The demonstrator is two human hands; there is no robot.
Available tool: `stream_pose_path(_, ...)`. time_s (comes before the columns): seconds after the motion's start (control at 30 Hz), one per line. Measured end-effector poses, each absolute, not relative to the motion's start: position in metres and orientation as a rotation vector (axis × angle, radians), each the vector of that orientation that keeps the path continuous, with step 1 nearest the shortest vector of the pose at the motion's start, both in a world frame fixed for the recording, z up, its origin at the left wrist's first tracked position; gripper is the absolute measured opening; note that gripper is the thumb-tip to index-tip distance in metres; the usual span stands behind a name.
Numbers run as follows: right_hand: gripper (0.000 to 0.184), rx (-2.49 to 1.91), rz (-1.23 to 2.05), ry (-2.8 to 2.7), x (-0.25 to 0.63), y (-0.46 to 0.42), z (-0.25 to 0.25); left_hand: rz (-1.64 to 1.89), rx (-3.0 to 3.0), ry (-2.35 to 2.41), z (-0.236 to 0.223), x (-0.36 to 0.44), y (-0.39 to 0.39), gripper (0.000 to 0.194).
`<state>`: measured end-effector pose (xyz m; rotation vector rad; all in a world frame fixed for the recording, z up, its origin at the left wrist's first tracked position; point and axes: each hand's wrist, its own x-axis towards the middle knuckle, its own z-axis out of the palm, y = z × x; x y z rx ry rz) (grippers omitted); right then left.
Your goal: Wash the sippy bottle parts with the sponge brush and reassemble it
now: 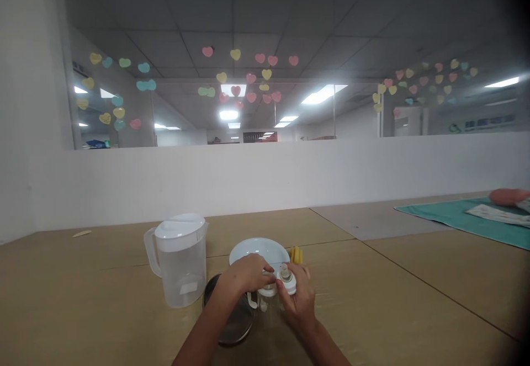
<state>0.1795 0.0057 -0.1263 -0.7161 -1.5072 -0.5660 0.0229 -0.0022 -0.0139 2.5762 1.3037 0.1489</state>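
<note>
A clear jar [271, 313] with a white rim and a white hooked handle [252, 301] stands in front of me, with small pale pieces visible through its wall. Over its mouth lies my left hand [249, 273], fingers stretched out and apart at the rim; part of the opening is hidden beneath them. Just to the right, my right hand [301, 297] grips a round white lid [289, 285] with a ribbed, see-through knob on top. The lid is off the jar, beside its rim. Behind both hands sits a pale, shallow bowl [259, 247], partly covered by my left hand.
A translucent lidded pitcher [182, 269] stands left. Under my left forearm is a dark round metal pan [236, 322]. Yellow sticks [297, 254] lie beside the bowl. A green cloth [451, 217] with a pinkish object [508, 196] lies far right. A white wall [248, 181] bounds the table.
</note>
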Motion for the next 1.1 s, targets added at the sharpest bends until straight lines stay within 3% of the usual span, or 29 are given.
stream_pose_path(0.73, 0.031, -0.878, -0.364, -1.446, 0.174, 0.011, -0.133, 0.22, 2.505, 1.286, 0.001, -0.003, 0.003, 0.048)
stream_pose_path(1.1, 0.03, -0.817, -0.571, -1.519, 0.159, 0.006, -0.126, 0.113, 2.496, 1.397, 0.003, -0.004, 0.002, 0.038)
